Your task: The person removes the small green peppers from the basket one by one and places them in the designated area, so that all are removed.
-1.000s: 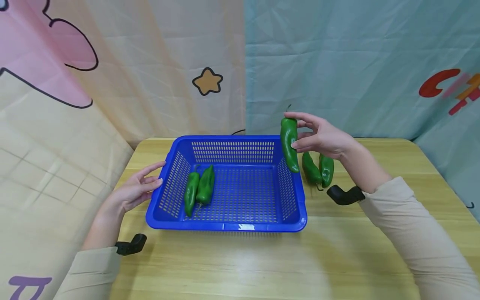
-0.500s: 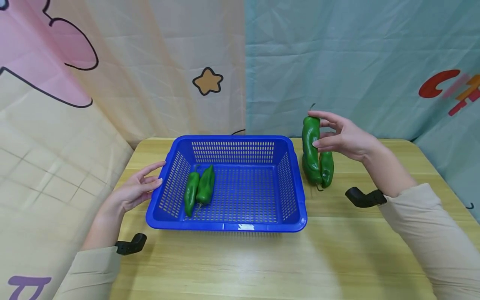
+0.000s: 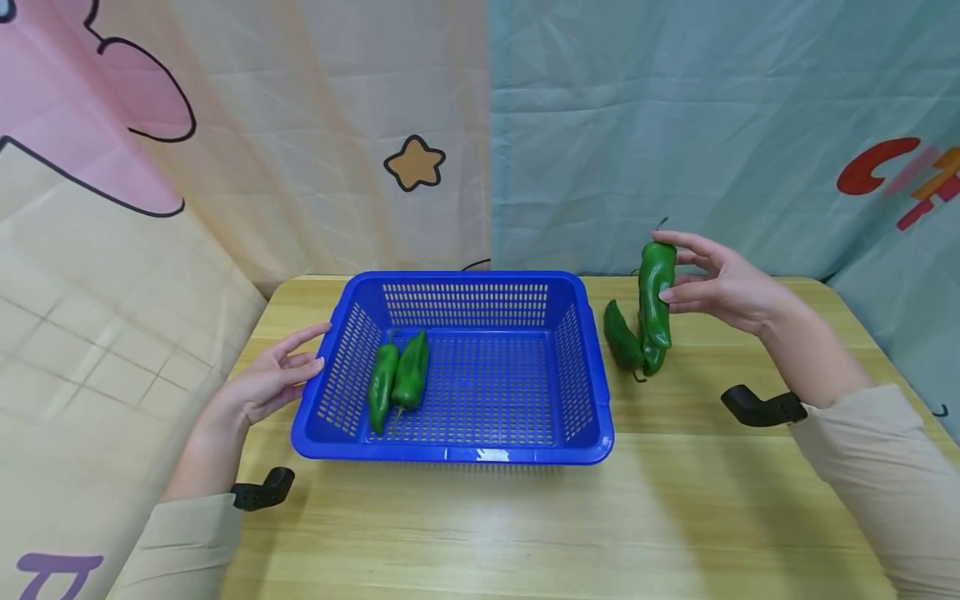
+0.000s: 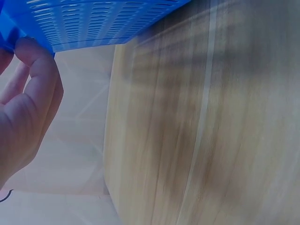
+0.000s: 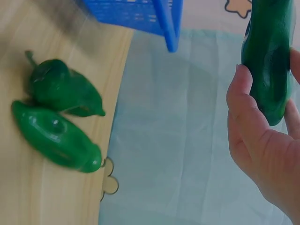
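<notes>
Blue slotted basket (image 3: 457, 452), two green peppers (image 3: 410, 372) inside

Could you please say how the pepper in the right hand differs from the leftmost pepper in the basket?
The held pepper is off the table, gripped by the right hand; the leftmost pepper lies with no hand on it. The held pepper is outside the basket, the leftmost pepper inside. Both are green and elongated.

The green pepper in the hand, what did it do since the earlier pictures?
The right hand carried the held pepper rightward, away from the blue basket; it now overlaps a pepper on the table in the head view. Nothing was let go. The left hand, the basket and the two peppers inside stayed put.
</notes>
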### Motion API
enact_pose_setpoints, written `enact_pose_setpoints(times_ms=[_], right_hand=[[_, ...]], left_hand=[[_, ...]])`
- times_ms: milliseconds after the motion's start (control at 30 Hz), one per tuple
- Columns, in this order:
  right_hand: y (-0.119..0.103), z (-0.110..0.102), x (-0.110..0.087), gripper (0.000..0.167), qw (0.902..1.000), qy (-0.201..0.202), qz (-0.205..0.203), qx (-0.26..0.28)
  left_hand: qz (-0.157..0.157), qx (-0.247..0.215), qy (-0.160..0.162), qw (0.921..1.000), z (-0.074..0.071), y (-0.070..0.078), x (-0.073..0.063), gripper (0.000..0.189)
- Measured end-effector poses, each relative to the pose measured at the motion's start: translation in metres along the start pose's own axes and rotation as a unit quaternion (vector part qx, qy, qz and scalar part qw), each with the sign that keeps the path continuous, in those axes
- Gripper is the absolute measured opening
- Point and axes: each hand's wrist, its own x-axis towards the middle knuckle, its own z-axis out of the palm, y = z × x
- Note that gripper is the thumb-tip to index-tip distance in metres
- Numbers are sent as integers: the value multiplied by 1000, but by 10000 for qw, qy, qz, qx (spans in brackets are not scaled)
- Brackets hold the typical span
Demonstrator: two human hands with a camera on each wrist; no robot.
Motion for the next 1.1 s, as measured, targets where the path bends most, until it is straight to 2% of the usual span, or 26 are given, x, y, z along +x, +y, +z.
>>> enact_pose_setpoints(times_ms=[267,500,667,867,1100], right_hand=[[11,-15,-13,70,9985,320,320,-324],[25,-31,-23,67,9989,139,286,348],[34,-38,-28,67,9987,252,322,309],[43,-45,-31,67,9989,189,243,354],[54,-53,-37,66,9995,251,189,84]], left_hand=[[47,-106,-98,9999,-2,-1,0,47],[34,-167,-124,9998,-1,0,1,46],[31,-172,-112,9998,0,0,1,47],[65,-267,-189,9994,-1,-2,0,46],[130,-455,-280,9985,-1,0,1,43]])
